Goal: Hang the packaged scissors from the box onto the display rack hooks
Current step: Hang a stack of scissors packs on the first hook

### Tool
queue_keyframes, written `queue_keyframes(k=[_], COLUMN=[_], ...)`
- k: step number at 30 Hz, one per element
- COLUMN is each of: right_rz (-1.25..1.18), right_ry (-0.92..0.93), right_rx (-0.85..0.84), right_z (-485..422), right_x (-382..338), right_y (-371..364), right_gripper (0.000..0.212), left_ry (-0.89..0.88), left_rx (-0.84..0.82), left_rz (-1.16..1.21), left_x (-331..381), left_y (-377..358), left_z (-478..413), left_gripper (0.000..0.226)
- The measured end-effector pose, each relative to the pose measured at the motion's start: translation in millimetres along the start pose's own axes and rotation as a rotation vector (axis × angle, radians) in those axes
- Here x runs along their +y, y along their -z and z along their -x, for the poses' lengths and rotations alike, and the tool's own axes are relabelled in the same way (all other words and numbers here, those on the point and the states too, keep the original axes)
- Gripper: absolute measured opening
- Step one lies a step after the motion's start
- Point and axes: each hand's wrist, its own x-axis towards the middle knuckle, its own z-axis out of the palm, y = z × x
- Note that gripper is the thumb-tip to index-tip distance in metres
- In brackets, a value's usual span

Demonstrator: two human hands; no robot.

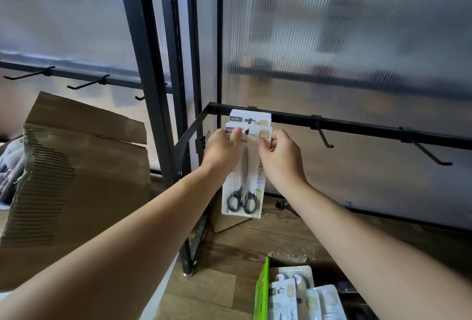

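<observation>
Threading the scissors package (244, 179) onto the hook (247, 131) at frame centre, I keep the fingers of my left hand (221, 147) and right hand (279, 158) clamped on its top corners. Next, I judge, it needs sliding back along the hook, then releasing.

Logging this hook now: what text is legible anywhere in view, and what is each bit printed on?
"8002" (digits soft): gold sticker on the front scissors package.
"の生活の" (likely): vertical print down that package's right side, partly hidden by the right hand.
Too small to read: characters on the grey labels of it and the hung package behind; the left hand covers part.
Blurred, unreadable: packages in the green box.
</observation>
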Motion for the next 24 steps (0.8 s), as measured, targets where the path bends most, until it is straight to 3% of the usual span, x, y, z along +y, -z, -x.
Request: queue_keyframes(k=[15, 20, 24], right_rz=[0.119, 0.094, 0.132], right_ry=[-0.029, -0.039, -0.097], right_rx=[0.12, 0.096, 0.019], right_z=[-32.9, -30.1, -13.1], right_x=[6.4, 7.8, 13.9], right_y=[-12.1, -12.7, 0.3], right_gripper=[0.021, 0.027, 0.033], left_ry=[0.051, 0.03, 0.121], left_rx=[0.052, 0.119, 0.091], left_rz=[0.035, -0.096, -0.121], left_x=[4.4, -6.0, -21.5], left_y=[-17.6, -19.7, -16.5], left_z=[-33.8, -31.7, -20.3], left_gripper=[0.036, 0.049, 0.054])
